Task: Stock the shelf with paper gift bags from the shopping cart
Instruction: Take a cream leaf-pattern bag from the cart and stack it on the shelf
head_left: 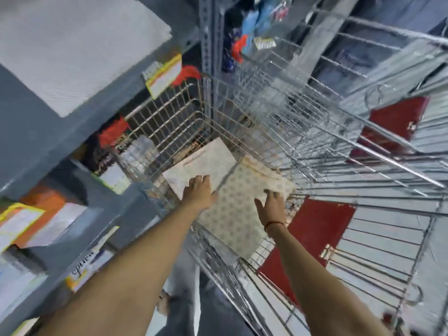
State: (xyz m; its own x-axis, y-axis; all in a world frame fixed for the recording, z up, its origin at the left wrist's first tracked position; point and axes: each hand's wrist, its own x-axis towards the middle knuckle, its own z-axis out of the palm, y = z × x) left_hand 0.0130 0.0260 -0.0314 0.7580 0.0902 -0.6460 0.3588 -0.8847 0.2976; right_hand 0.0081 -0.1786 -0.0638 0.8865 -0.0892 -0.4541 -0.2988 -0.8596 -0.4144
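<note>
Flat paper gift bags lie inside a wire shopping cart (315, 132). One bag carries a small repeating pattern (232, 214); a pale plain-looking one (206, 163) lies beside it, further in. My left hand (200, 190) reaches down into the cart, fingers resting on the edge where the two bags meet. My right hand (272, 204) has spread fingers on the patterned bag's right edge. Whether either hand grips a bag is blurred. A grey metal shelf (48, 141) stands to the left.
The shelf unit holds a white stack (72, 49) on top, with orange and white goods (48, 214) and yellow price tags (164, 76) lower down. Red flaps (312, 234) hang on the cart's near side. A second wire cart (388, 57) stands behind.
</note>
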